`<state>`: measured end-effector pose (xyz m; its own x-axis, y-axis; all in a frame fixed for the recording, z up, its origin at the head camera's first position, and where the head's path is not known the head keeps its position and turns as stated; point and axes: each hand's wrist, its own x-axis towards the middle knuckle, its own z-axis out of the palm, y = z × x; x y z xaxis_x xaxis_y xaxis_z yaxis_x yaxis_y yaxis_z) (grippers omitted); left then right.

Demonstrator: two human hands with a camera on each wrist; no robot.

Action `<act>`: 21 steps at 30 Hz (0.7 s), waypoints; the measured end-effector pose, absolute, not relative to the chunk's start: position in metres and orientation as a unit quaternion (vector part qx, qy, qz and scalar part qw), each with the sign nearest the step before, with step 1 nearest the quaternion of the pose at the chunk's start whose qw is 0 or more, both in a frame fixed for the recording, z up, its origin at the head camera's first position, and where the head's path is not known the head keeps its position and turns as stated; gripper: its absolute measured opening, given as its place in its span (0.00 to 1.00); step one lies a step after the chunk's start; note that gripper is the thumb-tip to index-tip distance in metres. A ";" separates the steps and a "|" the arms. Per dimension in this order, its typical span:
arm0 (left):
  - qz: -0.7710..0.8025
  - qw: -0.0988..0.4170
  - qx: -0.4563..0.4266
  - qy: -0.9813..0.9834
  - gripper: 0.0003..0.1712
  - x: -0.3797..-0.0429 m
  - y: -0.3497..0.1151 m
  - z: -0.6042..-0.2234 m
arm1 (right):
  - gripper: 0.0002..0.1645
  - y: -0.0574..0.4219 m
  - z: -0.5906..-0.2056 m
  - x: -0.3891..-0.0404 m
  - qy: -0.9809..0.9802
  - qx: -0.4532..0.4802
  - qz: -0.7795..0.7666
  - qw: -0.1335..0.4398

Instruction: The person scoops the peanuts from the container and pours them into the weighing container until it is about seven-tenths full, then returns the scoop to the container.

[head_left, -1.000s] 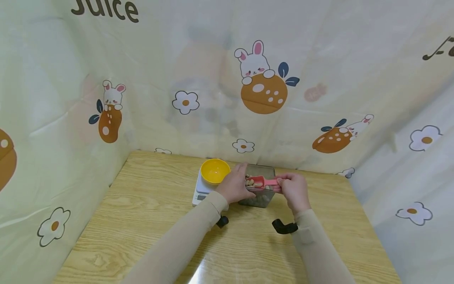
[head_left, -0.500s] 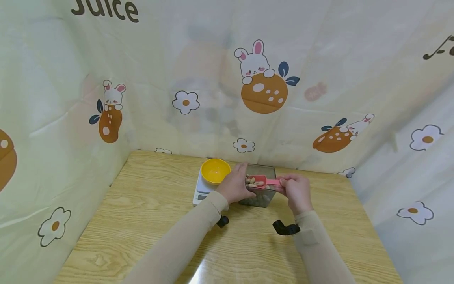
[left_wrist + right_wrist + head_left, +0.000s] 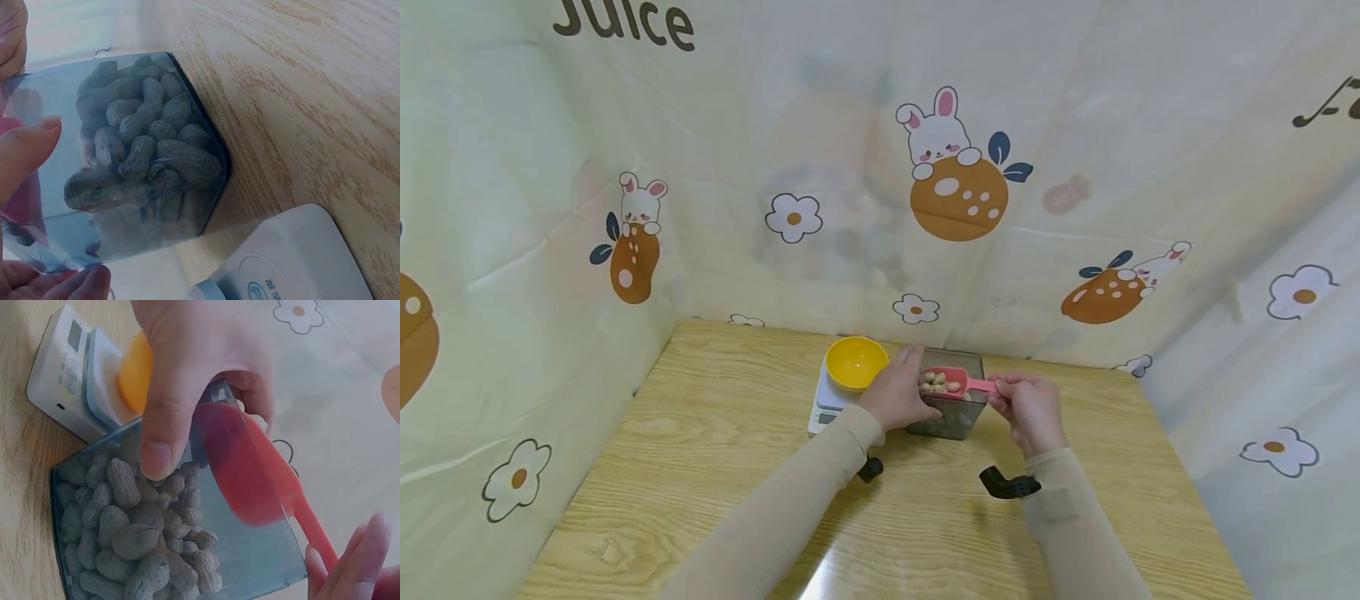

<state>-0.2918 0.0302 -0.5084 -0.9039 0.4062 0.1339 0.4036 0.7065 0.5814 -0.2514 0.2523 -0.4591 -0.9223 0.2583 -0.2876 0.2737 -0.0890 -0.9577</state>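
Note:
A see-through grey container (image 3: 950, 423) stands on the table, its lower part filled with unshelled peanuts (image 3: 139, 119). My left hand (image 3: 897, 393) grips its left side, thumb across the front wall and fingers round the side. Between the thumb and index finger of my right hand (image 3: 1033, 410) is the handle of a red scoop (image 3: 253, 472). Several peanuts lie in the scoop's bowl, which is level inside the container's mouth, high above the peanuts below. The scoop's far tip is partly hidden behind my left hand in the head view.
Just left of the container, a yellow bowl (image 3: 856, 363) sits on a white kitchen scale (image 3: 820, 410), partly covered by my left hand and sleeve. A patterned curtain (image 3: 850, 250) hangs behind the wooden table (image 3: 722, 433).
My right hand has drawn slightly to the right with the scoop, and more of the peanuts in it now show. My left hand keeps its grip on the container.

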 end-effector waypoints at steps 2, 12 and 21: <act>0.310 0.002 0.220 0.925 0.70 -0.292 0.031 -0.509 | 0.11 0.255 -0.460 -0.252 0.666 0.199 -0.719 0.010; 0.291 0.004 0.222 0.931 0.70 -0.290 0.030 -0.504 | 0.16 0.263 -0.459 -0.252 0.636 0.200 -0.745 0.021; 0.282 0.024 0.230 0.931 0.72 -0.289 0.025 -0.501 | 0.18 0.265 -0.453 -0.252 0.636 0.205 -0.744 0.011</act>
